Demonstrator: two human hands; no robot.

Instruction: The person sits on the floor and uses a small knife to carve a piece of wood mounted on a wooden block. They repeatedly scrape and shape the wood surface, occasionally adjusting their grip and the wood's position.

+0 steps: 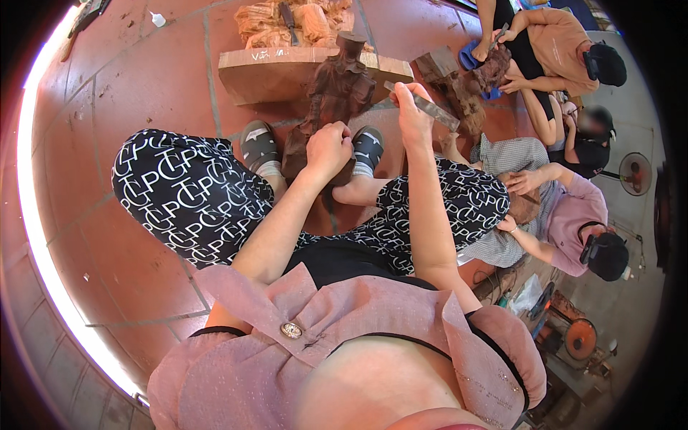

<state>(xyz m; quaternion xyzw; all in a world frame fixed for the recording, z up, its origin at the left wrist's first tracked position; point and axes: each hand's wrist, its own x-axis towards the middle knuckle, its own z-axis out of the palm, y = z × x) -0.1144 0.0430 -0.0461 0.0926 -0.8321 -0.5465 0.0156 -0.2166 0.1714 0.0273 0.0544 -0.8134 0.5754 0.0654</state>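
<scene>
Large white capitals, repeated and interlocked, cover the black trousers [188, 204], running at different angles over the leg at nine o'clock from the middle of the view and the one at three; at eleven o'clock, a short piece of white handwriting [269, 54] stands on the wooden slab [247, 79], near its upper edge

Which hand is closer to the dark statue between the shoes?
The left hand: it rests on the lower part of the statue. The right hand is up to its right, apart from it, gripping a flat tool.
</scene>
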